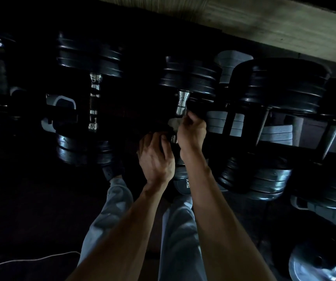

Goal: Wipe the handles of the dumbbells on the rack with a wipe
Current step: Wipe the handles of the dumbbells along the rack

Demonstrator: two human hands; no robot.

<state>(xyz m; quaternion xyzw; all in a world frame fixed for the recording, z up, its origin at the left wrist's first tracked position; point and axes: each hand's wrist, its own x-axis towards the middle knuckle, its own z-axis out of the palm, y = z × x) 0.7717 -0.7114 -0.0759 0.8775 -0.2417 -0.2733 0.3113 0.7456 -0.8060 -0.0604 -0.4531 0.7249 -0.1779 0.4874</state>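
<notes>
- Head view is very dark; I can read shapes on the rack but little surface detail.
- My right hand is closed around the chrome handle of the middle dumbbell, with the pale wipe bunched under its fingers, against the lower part of the handle.
- My left hand sits just below and beside it, fingers curled at the near end of the same dumbbell; I judge it is steadying the weight, but I cannot tell exactly what it grips.
- Progress, as I judge it: this handle is being wiped now. The upper stretch of chrome above my right hand is bare and likely yet to be covered.
- I cannot tell whether any other handle has been cleaned; nothing in this light shows wet or dry.
- The left dumbbell has its handle fully exposed and well apart from my hands, so it is easy to reach.
- The right dumbbell lies at an angle, its handle hidden behind its own plates and the rack bars.
- More plates and a 5 kg weight crowd the lower tier, just beside my forearms.
- What stands in the way: the tight gap between plates leaves little room to turn the wipe around the handle, and the rack bars cross in front of the right-side weights.
- On the floor, a cord runs near my feet, a possible trip point if I step left.
</notes>
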